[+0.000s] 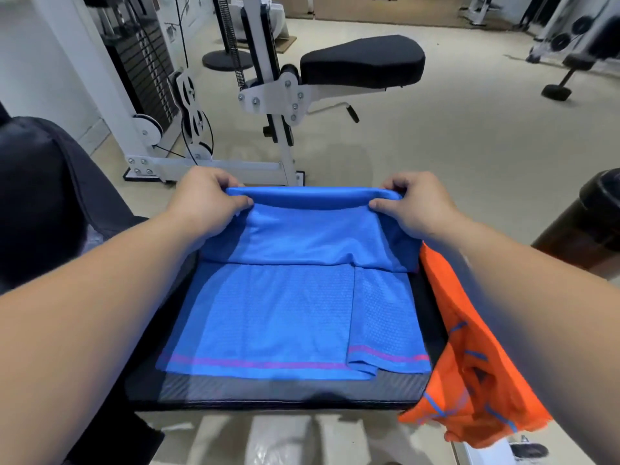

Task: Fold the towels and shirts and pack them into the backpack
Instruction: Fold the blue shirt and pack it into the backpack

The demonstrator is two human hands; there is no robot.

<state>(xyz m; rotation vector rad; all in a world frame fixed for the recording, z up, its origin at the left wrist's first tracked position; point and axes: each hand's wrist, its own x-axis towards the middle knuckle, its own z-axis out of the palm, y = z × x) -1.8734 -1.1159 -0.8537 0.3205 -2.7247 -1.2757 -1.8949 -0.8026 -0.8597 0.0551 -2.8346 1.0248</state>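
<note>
A blue mesh towel point(285, 317) with a pink stripe near its front hem lies on a black padded bench point(275, 392). Its far end is lifted off the pad and curls over toward me. My left hand point(204, 203) pinches the far left corner of that raised edge. My right hand point(412, 206) pinches the far right corner. An orange garment with blue stripes point(469, 364) hangs over the right side of the bench, under my right forearm. A dark backpack point(43, 203) stands at the left, beside my left arm.
A white weight machine with a black padded seat point(362, 60) stands just beyond the bench. A dark cylindrical pad point(583, 229) is at the right edge. More gym equipment point(570, 45) fills the far right. Beige floor lies between them.
</note>
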